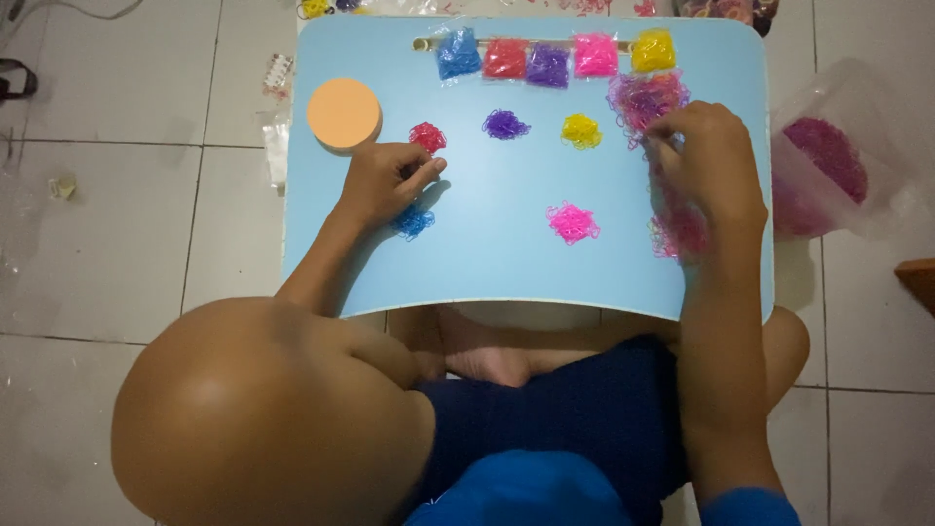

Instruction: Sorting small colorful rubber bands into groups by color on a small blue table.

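Here we sort bands by colour.
Left hand (390,180) pinches one over the blue pile (413,222); right hand (706,161) grips the mixed heap (645,97); we drop singly.

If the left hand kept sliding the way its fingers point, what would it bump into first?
Probably the little red pile of rubber bands. The left hand points up and slightly right across the blue table, and that pile lies just beyond its fingers. The purple pile sits further right.

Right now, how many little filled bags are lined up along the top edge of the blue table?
5, in a row: blue bag, red bag, purple bag, pink bag, yellow bag. None seems hidden.
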